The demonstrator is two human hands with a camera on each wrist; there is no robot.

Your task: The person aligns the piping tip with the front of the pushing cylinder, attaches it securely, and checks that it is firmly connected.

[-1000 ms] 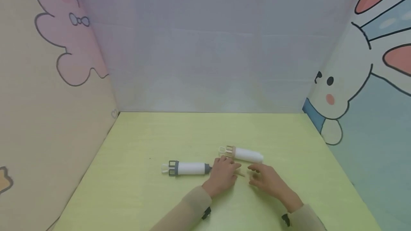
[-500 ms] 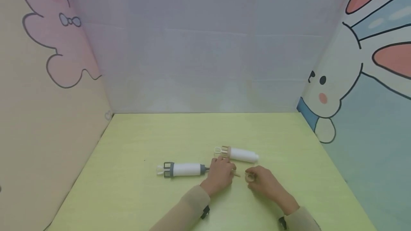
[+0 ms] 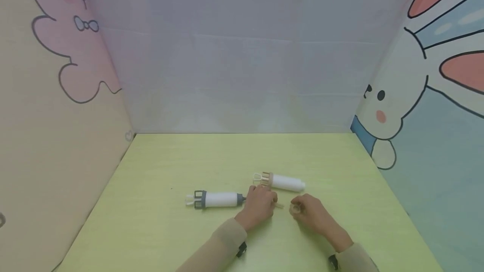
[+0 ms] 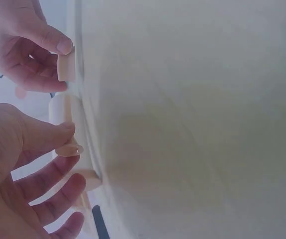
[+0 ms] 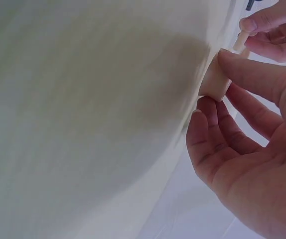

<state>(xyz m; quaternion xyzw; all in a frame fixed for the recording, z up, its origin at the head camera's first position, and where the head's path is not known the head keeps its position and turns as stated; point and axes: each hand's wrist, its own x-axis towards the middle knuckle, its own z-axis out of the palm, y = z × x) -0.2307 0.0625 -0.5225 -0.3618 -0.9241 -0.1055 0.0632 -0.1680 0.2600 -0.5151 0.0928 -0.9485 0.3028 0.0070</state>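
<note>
Between thumb and fingertips, my left hand (image 3: 257, 205) pinches a slim beige nozzle (image 3: 279, 205) with a flared base (image 4: 69, 150). Its thin end points toward the right hand. My right hand (image 3: 313, 212) grips a short beige ring-shaped cap (image 3: 295, 209), its round opening facing the nozzle; a small gap separates the two parts. Just behind the hands lies a white syringe-like tube (image 3: 287, 182) with a beige collar and looped plunger handle. A second white tube (image 3: 221, 200) with grey fittings lies to the left, its grey tip partly hidden behind the left hand.
Everything rests on a pale yellow-green tabletop (image 3: 211, 154). A plain light wall (image 3: 242, 74) stands at the back, with cartoon-printed panels on both sides. Both forearms come in from the front edge.
The right hand has turned so the beige cap's opening shows. Over the last half second both hands stay nearly still, and the left keeps its pinch on the nozzle.
</note>
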